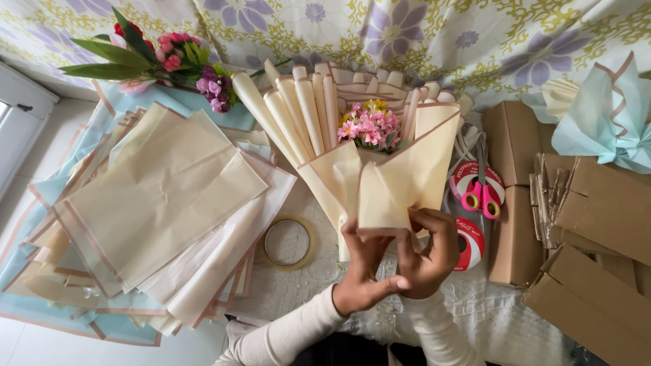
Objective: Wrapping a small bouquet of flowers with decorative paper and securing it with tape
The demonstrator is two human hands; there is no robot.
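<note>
Both grips (397, 261) low; bouquet (369, 146) opening away, upright.

Paper stack (159, 203) left of bouquet (369, 156), scissors (480, 193) right.

Soft, even daylight fills the scene, brightest at the left edge, where the white floor (41, 135) washes out almost to pure white. Shadows are faint and short, gathering only under the stack of cream paper sheets (156, 196) and between the folds of the wrapped bouquet (369, 156). No harsh glare shows. The wide lens bows the edges, curving the floral cloth (420, 34) along the top. Focus holds sharp across the middle; the corners soften slightly.
</note>
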